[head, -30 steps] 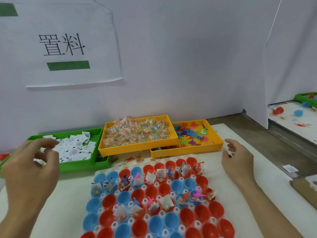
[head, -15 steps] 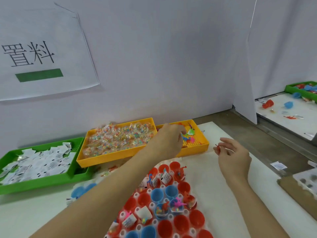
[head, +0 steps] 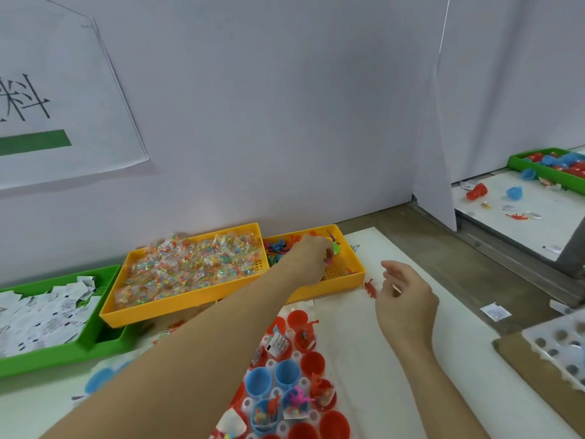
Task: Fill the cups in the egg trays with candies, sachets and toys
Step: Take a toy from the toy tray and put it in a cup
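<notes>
Cups (head: 286, 372), red and blue, sit in the egg tray (head: 305, 383) at the near edge of the bench (head: 395, 359); several hold sachets, candies and small toys, others are empty. Left forearm crosses over the tray toward the far side. Right hand (head: 406, 307) hovers above the bench right of the tray, fingers loosely curled, holding nothing visible; a red toy (head: 370, 288) lies on the bench just beside its fingertips. Farther back, left hand (head: 311, 259) is down in the yellow toy tray (head: 351, 274), fingers bunched among the toys (head: 277, 247); cannot tell whether one is pinched. Candy tray (head: 190, 299) sits left of it, green sachet tray (head: 57, 353) at the far left.
</notes>
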